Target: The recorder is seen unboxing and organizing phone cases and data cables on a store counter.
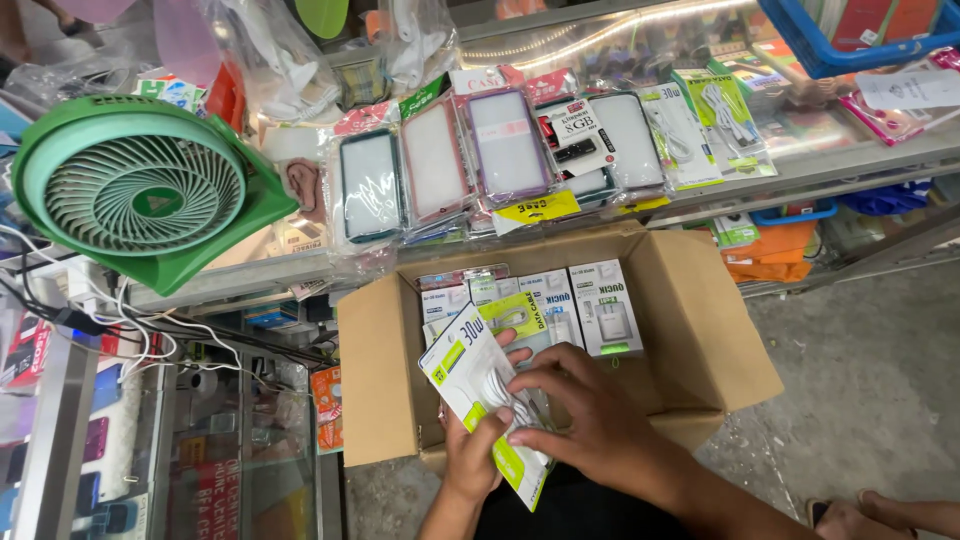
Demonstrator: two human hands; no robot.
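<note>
Both hands, left hand (478,455) and right hand (585,415), were closed on a flat cable pack (480,385) above the box (385,385). It appeared light, slick and flexible, best held by its edges. Phone cases (500,150) lay on the counter (830,170) beyond.

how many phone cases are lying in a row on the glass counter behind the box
4: a dark teal case, a pink one, a purple one and a black one, left to right. More may lie hidden beneath.
</note>
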